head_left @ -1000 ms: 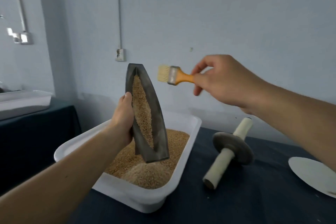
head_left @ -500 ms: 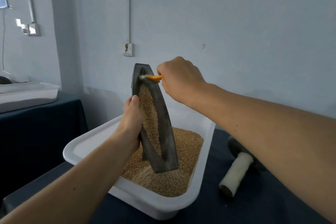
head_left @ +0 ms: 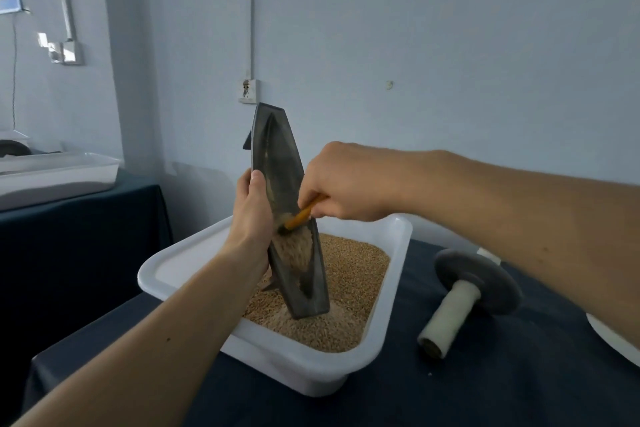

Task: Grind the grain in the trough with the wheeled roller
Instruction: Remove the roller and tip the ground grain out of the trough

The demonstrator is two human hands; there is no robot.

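Note:
My left hand (head_left: 251, 215) grips the left edge of a dark boat-shaped trough (head_left: 277, 163), which stands nearly upright with its lower end in the grain. My right hand (head_left: 346, 184) holds an orange-handled brush (head_left: 303, 213) inside the trough, about halfway down. Ground grain (head_left: 294, 246) is heaped below the bristles; the trough's upper half is bare. A white tub (head_left: 394, 253) full of tan grain (head_left: 349, 274) sits under the trough. The wheeled roller (head_left: 464, 291), a grey disc on a white handle, lies on the dark cloth to the right of the tub.
A white plate (head_left: 613, 340) shows at the right edge, partly behind my right forearm. Another white tray (head_left: 59, 170) stands on a second dark-covered table at the far left. A pale wall is close behind the tub.
The brush has swept from the trough's top end down to its middle, pushing the grain downward and baring the upper half. The left hand kept its grip on the trough.

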